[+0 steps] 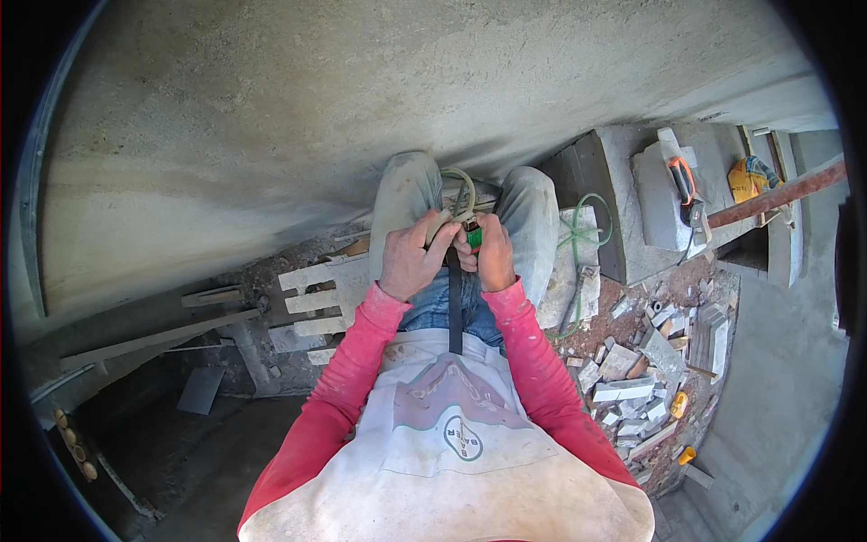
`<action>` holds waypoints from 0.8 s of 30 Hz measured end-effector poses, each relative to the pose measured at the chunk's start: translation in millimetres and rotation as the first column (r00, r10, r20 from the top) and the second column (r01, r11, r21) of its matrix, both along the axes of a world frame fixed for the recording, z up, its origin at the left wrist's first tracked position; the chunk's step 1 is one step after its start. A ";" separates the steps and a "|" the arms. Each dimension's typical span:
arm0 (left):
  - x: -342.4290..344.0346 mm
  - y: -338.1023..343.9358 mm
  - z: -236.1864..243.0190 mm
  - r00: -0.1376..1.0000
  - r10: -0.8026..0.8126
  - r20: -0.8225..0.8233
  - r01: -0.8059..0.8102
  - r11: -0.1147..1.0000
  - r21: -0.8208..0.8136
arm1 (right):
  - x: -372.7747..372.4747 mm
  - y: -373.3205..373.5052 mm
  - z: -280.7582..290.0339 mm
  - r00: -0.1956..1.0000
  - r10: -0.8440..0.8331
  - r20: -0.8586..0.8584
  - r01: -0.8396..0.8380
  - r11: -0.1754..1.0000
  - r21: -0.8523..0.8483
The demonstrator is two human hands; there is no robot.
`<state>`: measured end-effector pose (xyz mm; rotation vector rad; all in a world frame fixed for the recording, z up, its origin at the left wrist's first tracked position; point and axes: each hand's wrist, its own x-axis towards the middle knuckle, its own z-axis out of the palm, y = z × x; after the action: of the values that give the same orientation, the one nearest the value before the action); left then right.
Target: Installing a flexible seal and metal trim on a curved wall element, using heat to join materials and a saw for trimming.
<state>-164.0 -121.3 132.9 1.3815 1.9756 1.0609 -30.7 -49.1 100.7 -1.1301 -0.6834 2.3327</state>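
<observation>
I am sitting with my knees up, in jeans, red sleeves and a white apron. My left hand (pixel 411 262) and my right hand (pixel 492 253) meet between my knees. Both are closed around a pale, thick hose (pixel 462 190) that loops up above my fingers. A small green fitting (pixel 474 237) shows between the hands, pinched by my right fingers. A dark strap (pixel 454 307) hangs down from the hands over my lap.
A rough plastered wall (pixel 361 90) fills the upper half. Broken tile and stone pieces (pixel 632 388) lie at right. A power tool with an orange handle (pixel 682 185) rests on a stone slab, beside a green cord (pixel 582 235). White slats (pixel 316 289) lie at left.
</observation>
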 end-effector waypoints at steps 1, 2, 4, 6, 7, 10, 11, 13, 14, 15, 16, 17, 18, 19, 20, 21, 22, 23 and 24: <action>-0.3 -0.3 0.4 1.000 -0.007 -0.004 0.007 1.000 -0.028 | -0.2 -0.4 -0.7 1.000 0.000 0.000 0.000 1.000 0.000; -0.5 -0.6 -0.4 1.000 -0.006 -0.003 0.006 1.000 -0.028 | -0.5 -0.9 -1.3 1.000 -0.006 0.006 0.006 1.000 -0.001; -0.7 -1.2 -2.7 1.000 -0.005 -0.031 0.004 0.999 -0.034 | -1.0 -1.5 -1.1 1.000 -0.011 0.012 0.011 1.000 -0.001; -0.1 0.3 2.3 1.000 -0.010 -0.007 0.010 1.000 -0.023 | -0.9 -1.6 -0.9 1.000 -0.016 0.002 0.016 1.000 0.019; 0.2 1.0 4.0 1.000 -0.015 0.017 0.015 1.000 -0.012 | -0.6 -1.2 -1.5 1.000 -0.017 0.003 0.017 1.000 0.019; -1.1 -0.7 -2.3 0.999 0.001 0.038 -0.001 1.000 -0.019 | -1.7 -0.1 -2.3 1.000 -0.004 0.007 0.004 1.000 0.014; -1.3 -0.3 -2.3 0.999 0.001 0.037 -0.001 1.000 -0.018 | -2.1 0.3 -0.3 1.000 0.003 0.003 -0.003 1.000 0.020; -1.7 0.2 -2.4 0.997 0.002 0.074 -0.005 0.999 0.037 | -2.3 0.4 0.0 1.000 0.011 -0.001 -0.011 1.000 0.026; -1.7 0.5 -1.9 0.997 0.002 0.074 -0.004 0.999 0.037 | -1.5 0.4 -1.9 1.000 0.025 -0.004 -0.025 0.999 0.035; -1.6 0.9 -0.7 0.997 0.008 0.081 -0.012 0.999 0.048 | -0.9 0.3 -4.1 0.999 0.039 -0.006 -0.039 0.998 0.044; -1.7 1.2 0.7 0.996 0.015 0.087 -0.020 0.998 0.059 | -0.6 -0.2 -6.3 0.999 0.039 -0.007 -0.039 0.998 0.044; -2.6 1.5 2.7 0.996 0.015 0.087 -0.020 0.998 0.059 | 0.0 -1.0 -9.0 1.000 0.031 -0.007 -0.030 0.997 0.077; -4.2 1.7 5.6 0.991 -0.021 0.134 0.017 0.999 0.032 | 0.7 -2.0 -12.9 1.000 0.022 -0.008 -0.021 0.994 0.109; -5.2 1.9 8.5 0.982 -0.054 0.182 0.054 0.999 0.006 | 2.4 -3.1 -21.0 1.000 0.023 -0.008 -0.022 0.994 0.109; -5.4 2.1 12.1 0.982 -0.053 0.181 0.053 0.999 0.005 | 5.0 -4.8 -33.2 0.994 0.068 0.090 -0.091 0.957 0.274; -5.0 2.7 15.8 0.978 -0.046 0.204 0.049 0.999 -0.010 | 7.7 -6.3 -45.9 0.977 0.093 0.194 -0.169 0.890 0.424; -4.6 3.2 17.6 0.973 -0.038 0.227 0.045 0.999 -0.025 | 9.4 -8.2 -60.2 0.977 0.091 0.195 -0.168 0.890 0.424; -4.5 3.4 17.5 0.973 -0.039 0.227 0.046 0.999 -0.026 | 8.1 -9.3 -67.9 0.920 0.066 0.387 -0.294 0.769 0.568; -4.3 3.9 17.1 0.955 -0.026 0.297 0.041 0.998 -0.044 | 8.6 -10.1 -75.2 0.831 -0.003 0.556 -0.436 0.616 0.655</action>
<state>-168.3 -117.4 150.0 1.1496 1.7425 1.1234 -22.1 -59.3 25.5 -1.2541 -1.9047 1.5279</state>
